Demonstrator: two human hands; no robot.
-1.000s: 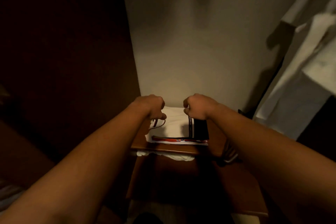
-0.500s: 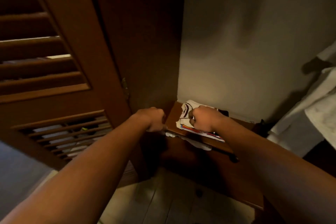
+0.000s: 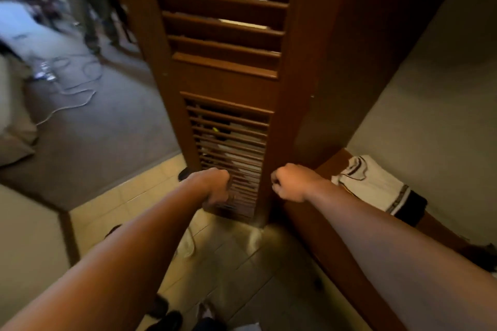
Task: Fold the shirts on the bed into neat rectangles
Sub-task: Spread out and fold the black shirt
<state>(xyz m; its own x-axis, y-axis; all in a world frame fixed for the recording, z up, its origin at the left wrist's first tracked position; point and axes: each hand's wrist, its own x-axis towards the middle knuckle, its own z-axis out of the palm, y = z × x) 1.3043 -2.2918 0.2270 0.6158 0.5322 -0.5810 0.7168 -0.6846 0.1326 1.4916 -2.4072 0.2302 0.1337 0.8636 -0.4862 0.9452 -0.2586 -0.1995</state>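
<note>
Both the left hand (image 3: 215,187) and the right hand (image 3: 289,183) are curled into fists with nothing in their grip, held before a slatted door (image 3: 228,62), while the folded shirt (image 3: 373,185) lies on the wooden shelf (image 3: 333,162) to the right.

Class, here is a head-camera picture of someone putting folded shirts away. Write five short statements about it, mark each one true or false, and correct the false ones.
1. The folded shirt lies on a wooden shelf. True.
2. The right hand grips the folded shirt. False: it is curled into a fist, clear of the shirt and holding nothing.
3. A louvred wooden door stands ahead of both hands. True.
4. The left hand lies flat with straight fingers. False: its fingers are curled.
5. The folded shirt is plain red. False: it is mostly white with dark trim.
</note>
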